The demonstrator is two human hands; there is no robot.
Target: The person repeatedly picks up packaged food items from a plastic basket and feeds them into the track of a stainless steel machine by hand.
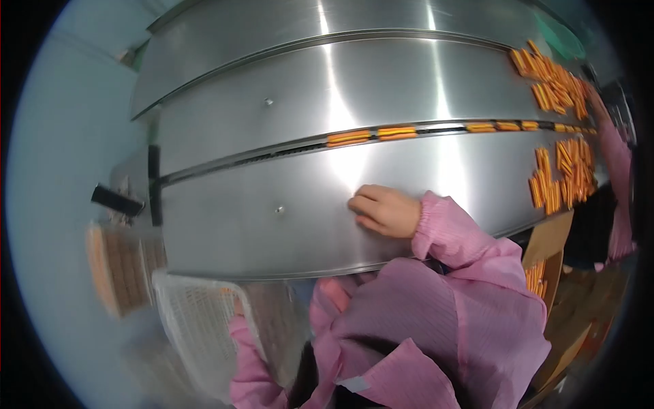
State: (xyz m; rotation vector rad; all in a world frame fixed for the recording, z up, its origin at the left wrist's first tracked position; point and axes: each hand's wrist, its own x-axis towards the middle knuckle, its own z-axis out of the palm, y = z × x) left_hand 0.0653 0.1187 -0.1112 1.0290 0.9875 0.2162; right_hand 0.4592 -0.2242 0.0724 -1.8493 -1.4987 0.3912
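Observation:
My right hand rests on the near steel tabletop, its fingers loosely bent, the thumb apart from them, and no object visible in it. Beyond it, a narrow dark conveyor channel carries orange-and-yellow striped sticks in small bundles. Low on the left, my left hand is at the rim of a white plastic basket. A bit of orange shows beside its fingertips; blur hides whether the fingers hold it.
Loose striped sticks lie in piles on both sides of the channel at the right, where another person's arm reaches in. A cardboard box with more sticks stands below the table edge. Stacked crates stand at the left.

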